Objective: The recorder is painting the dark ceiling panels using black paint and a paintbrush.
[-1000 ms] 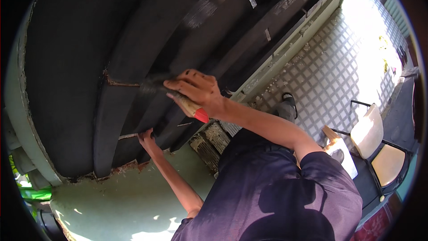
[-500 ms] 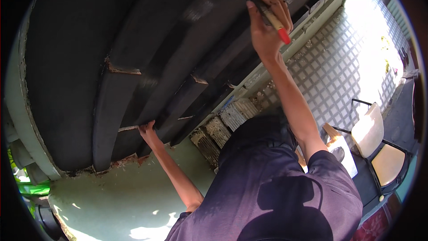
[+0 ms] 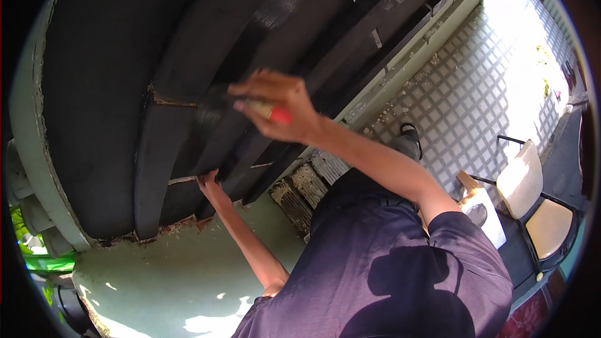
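Note:
My right hand (image 3: 285, 97) is closed around a paintbrush (image 3: 263, 109) with a pale wooden handle and a red end. The hand is smeared by motion, and the bristle end blurs against the black slatted wood panel (image 3: 206, 50). Where the bristles point, a slat has a faint shiny patch. Lower down, my left hand (image 3: 211, 183) grips the edge of a black slat, its fingers curled out of sight into the gap beside a pale, bare strip of wood.
A pale green wall (image 3: 188, 269) runs below the panel. Ridged weathered blocks (image 3: 294, 203) stand by my body. Tiled floor (image 3: 451, 94) lies to the right, with a sandalled foot (image 3: 410, 134) on it, a cream chair (image 3: 523, 178) and a white board (image 3: 485, 213) with a dark round spot.
My right hand has swept down and left with the paintbrush, from the upper part of the panel to its middle. My left hand has stayed in place. A foot now shows on the tiles.

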A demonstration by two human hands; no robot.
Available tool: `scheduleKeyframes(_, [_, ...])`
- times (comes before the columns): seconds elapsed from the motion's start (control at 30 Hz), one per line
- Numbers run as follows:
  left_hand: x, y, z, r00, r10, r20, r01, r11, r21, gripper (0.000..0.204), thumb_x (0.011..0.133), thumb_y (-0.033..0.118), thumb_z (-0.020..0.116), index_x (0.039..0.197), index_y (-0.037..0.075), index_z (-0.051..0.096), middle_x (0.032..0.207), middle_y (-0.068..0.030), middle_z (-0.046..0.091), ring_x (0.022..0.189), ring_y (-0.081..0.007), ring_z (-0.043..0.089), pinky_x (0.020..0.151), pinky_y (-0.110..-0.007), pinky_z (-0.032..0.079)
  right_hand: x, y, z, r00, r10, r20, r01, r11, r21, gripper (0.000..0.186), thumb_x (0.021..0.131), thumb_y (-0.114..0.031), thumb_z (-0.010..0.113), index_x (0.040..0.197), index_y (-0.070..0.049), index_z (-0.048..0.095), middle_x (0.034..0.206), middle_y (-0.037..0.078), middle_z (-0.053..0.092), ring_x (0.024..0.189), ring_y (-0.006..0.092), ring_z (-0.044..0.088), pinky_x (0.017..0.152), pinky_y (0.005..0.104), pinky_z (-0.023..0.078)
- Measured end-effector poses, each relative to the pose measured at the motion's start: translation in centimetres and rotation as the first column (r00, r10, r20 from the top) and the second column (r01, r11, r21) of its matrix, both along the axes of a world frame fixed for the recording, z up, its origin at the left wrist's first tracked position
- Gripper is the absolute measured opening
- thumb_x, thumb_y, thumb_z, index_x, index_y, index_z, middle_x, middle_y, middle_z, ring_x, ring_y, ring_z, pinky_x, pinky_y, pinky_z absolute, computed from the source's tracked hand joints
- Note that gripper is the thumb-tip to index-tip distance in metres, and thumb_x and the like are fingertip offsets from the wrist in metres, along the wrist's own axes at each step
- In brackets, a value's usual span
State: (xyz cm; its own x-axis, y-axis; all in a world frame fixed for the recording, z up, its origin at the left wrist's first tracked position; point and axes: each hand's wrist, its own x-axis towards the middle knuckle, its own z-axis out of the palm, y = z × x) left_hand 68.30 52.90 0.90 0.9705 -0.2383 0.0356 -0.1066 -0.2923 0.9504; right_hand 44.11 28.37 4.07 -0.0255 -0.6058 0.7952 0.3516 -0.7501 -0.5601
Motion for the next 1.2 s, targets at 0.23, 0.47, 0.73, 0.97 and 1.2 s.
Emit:
scheduleKeyframes(0.23, [-1.0,-0.3,0.7,0.997,-0.027,-0.066,0.028,0.999,0.020,0.081,0.070,0.014,0.069,0.145,0.006,0.041,0.137,-0.0099,0.051,0.128,-0.0266,0.043,0.110,-0.044,0.023,-4.6,-8.6,-1.5,0.885,-0.454,0.102,0.432,0.883,0.185,0.014,0.073,-0.001,0.077,0.087,-0.003,0.074,0.087,0.008,0.072,0.075,0.0255,0.067,0.068,0.0318,0.054])
scheduleKeyframes(0.47, [-0.9,-0.1,0.0,0.999,-0.051,0.019,0.051,0.999,-0.014,0.078,0.073,0.007,0.068,0.145,0.000,0.038,0.137,-0.0121,0.051,0.123,-0.0268,0.049,0.107,-0.036,0.033,-8.0,-11.0,-3.7,0.670,-0.734,0.115,0.702,0.676,0.222,0.023,0.078,-0.001,0.077,0.100,-0.002,0.072,0.093,0.009,0.069,0.082,0.0220,0.065,0.074,0.0314,0.052])
scheduleKeyframes(0.73, [-1.7,-1.4,0.6,0.997,-0.051,0.050,0.050,0.999,0.016,0.078,0.074,0.006,0.066,0.146,-0.001,0.037,0.140,-0.0143,0.050,0.123,-0.0275,0.049,0.107,-0.037,0.035,-1.8,-4.6,-6.2,0.879,-0.474,-0.047,0.475,0.863,0.172,0.029,0.070,0.000,0.074,0.099,-0.001,0.070,0.090,0.011,0.069,0.075,0.0234,0.065,0.063,0.0314,0.053])
scheduleKeyframes(0.97, [0.1,0.4,-0.3,0.995,-0.102,0.022,0.103,0.993,-0.060,0.076,0.073,0.005,0.064,0.144,-0.001,0.039,0.136,-0.0132,0.051,0.120,-0.0280,0.049,0.106,-0.036,0.035,-2.3,0.1,-6.0,0.994,0.021,-0.108,-0.021,1.000,0.000,0.024,0.074,-0.001,0.076,0.097,-0.002,0.069,0.086,0.011,0.067,0.075,0.0248,0.064,0.066,0.0334,0.054])
scheduleKeyframes(1.2, [-0.2,0.2,-0.3,0.996,-0.086,0.012,0.086,0.996,-0.012,0.075,0.073,0.005,0.063,0.143,-0.002,0.040,0.132,-0.0137,0.052,0.118,-0.0285,0.050,0.106,-0.035,0.034,-9.5,-12.7,-7.2,0.825,-0.566,-0.015,0.559,0.810,0.179,0.018,0.076,0.000,0.076,0.093,-0.002,0.070,0.086,0.009,0.068,0.076,0.0274,0.063,0.067,0.0322,0.051])
